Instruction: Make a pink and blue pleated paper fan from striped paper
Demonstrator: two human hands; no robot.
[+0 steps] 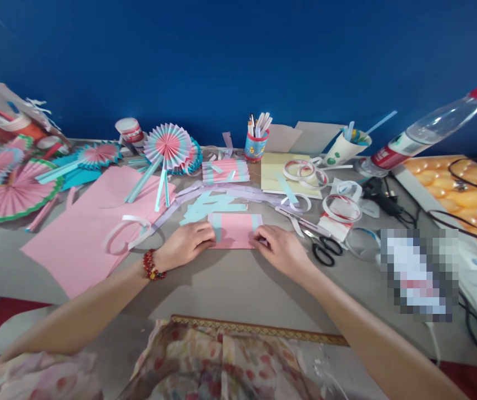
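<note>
The left hand (186, 243) holds the left side of a small pink paper (238, 236), fingers curled at its edge; the right hand (280, 249) grasps the opposite side near the closer corner. The paper lies on the grey tabletop (230, 283) between them, its near edge facing the person.

Farthest left, a pink paper fan (17, 189) lies apart from the hands. Large pink sheets (80, 233) reach the left forearm, tightening the room there. Pale blue strips (209, 205) crowd just beyond the small paper's far edge. Between the forearms, open tabletop gives room to draw back. Right of the right hand, black-handled scissors (324, 250) lie close, with tape rolls (341, 208) beyond, then a plastic bottle (390, 155).
</note>
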